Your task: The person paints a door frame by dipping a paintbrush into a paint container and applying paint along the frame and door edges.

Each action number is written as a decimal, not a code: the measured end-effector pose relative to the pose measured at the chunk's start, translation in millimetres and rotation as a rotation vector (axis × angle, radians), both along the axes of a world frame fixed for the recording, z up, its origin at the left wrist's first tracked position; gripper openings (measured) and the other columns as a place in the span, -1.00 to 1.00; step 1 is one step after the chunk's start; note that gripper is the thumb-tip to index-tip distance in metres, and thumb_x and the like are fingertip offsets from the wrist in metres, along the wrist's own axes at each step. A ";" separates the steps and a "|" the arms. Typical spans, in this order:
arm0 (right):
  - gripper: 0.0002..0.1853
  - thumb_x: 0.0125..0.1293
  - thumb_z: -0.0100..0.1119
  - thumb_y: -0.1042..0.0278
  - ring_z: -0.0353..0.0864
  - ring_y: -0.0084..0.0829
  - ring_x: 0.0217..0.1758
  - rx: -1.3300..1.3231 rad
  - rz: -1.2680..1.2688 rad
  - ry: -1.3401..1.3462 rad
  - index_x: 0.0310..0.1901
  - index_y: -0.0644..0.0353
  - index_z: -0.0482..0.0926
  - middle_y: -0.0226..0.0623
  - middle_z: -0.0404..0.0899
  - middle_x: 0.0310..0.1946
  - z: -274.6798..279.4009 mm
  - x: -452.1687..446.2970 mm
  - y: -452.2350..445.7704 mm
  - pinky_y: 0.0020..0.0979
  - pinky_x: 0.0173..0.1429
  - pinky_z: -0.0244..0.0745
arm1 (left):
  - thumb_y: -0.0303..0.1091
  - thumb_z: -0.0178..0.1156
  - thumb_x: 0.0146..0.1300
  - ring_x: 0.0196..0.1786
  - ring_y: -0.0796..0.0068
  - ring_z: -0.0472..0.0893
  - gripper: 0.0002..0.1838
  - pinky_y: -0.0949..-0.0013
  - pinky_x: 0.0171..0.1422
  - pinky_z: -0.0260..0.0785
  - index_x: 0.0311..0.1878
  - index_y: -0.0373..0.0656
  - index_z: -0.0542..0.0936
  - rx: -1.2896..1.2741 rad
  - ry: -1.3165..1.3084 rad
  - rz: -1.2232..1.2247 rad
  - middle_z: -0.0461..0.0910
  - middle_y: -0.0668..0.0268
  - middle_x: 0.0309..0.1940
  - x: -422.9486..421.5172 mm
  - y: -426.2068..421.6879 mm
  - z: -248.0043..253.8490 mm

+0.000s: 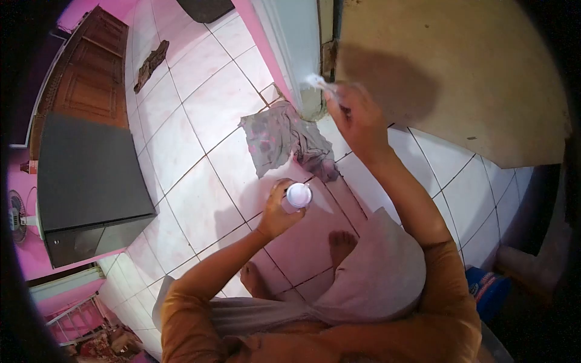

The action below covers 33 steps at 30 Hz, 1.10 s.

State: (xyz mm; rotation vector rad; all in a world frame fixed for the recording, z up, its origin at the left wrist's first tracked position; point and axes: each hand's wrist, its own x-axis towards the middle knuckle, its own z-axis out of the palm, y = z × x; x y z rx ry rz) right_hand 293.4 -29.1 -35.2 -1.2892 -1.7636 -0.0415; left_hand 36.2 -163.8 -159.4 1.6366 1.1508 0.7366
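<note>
orange shirt (363, 345), lower frame. left fingers (279, 190) round white container (299, 195), centre. right fingers (340, 116) pinch blurred tool (325, 86), white tip beyond them, upper centre.

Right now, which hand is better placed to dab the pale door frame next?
Probably the right hand: it holds a blurred, white-tipped brush close to the door frame. The left hand is farther from the frame and occupied, gripping a small container of something white.

Orange-brown top (354, 342), pale grey bottoms (378, 272)
</note>
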 end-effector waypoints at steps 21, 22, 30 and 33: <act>-0.79 0.33 0.43 0.40 0.69 -0.15 -0.32 0.014 -0.015 -0.051 -0.06 0.23 0.66 -0.15 0.64 -0.28 39.0 -29.2 -18.3 -0.19 -0.26 0.59 | -0.42 0.56 0.00 0.27 -0.10 0.46 -0.24 0.06 0.41 0.38 0.26 -0.26 0.37 0.101 0.082 -0.092 0.41 -0.04 0.15 -6.0 -22.8 -75.6; -0.79 0.33 0.43 0.40 0.69 -0.15 -0.32 0.013 -0.015 -0.052 -0.06 0.23 0.66 -0.15 0.64 -0.28 31.8 -30.4 -15.1 -0.19 -0.26 0.59 | -0.43 0.56 0.00 0.27 -0.10 0.46 -0.23 0.06 0.41 0.37 0.26 -0.27 0.36 0.098 0.086 -0.099 0.41 -0.04 0.15 -6.7 -22.8 -72.5; -0.82 0.31 0.45 0.38 0.66 -0.15 -0.32 0.040 -0.171 0.090 -0.16 0.24 0.65 -0.15 0.63 -0.31 58.5 -19.5 -17.9 -0.17 -0.26 0.56 | -0.46 0.55 -0.01 0.30 -0.15 0.47 -0.24 0.03 0.41 0.41 0.26 -0.26 0.36 0.074 0.083 -0.130 0.43 -0.02 0.18 -1.6 -27.8 -75.6; -0.84 0.33 0.43 0.38 0.68 -0.14 -0.33 -0.085 -0.148 -0.030 -0.17 0.23 0.65 -0.17 0.63 -0.32 17.9 -6.2 -22.5 -0.18 -0.25 0.58 | -0.47 0.55 -0.02 0.29 -0.15 0.46 -0.23 0.02 0.40 0.40 0.26 -0.26 0.36 0.109 0.078 -0.128 0.43 -0.03 0.18 -0.3 -28.9 -81.2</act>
